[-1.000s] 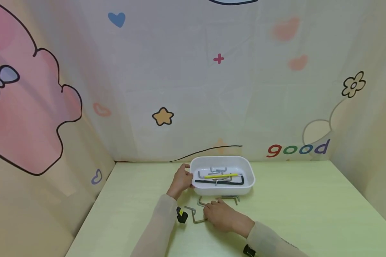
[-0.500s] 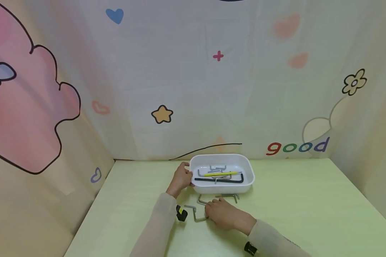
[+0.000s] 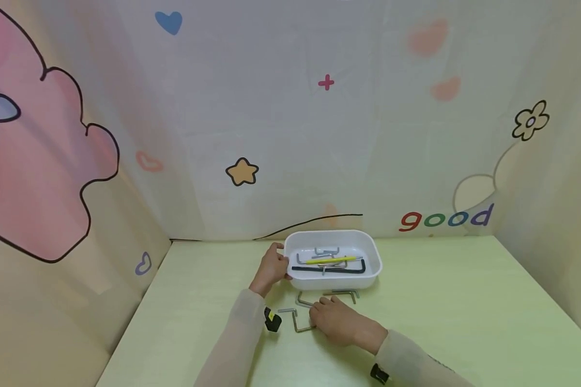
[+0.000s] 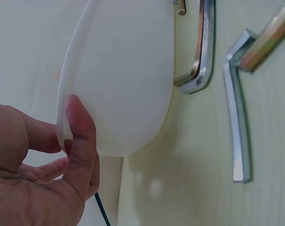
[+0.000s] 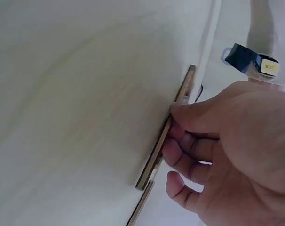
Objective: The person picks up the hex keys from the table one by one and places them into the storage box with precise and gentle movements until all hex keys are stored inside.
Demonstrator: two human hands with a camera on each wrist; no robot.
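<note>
Printed cloth hangs behind a pale green table, with the word "good" low on its right. Near the back stands a white plastic tray, holding a yellow pen-like tool, a long black hex key and several smaller silvery pieces too small to sort out.

With my left hand I pinch the tray's left rim, thumb on one side and fingers on the other, the gap no wider than the thin wall. With my right hand, near the tray's front, I pinch the arm of a brass-toned hex key between thumb and fingertips, nearly closed; the lower fingers curl loosely.

Left of that hand lies a silver hex key, its bend meeting a brass-toned bar; whether one rests on the other I cannot tell. A nested pair of keys sits close against the tray.

To do this well, I judge, the rim hold should stay light and the tray flat, so its contents don't slide. The pinch wants full fingertips near the key's balance, since a bent bar may twist, and a clean upward path would spare its neighbours.
</note>
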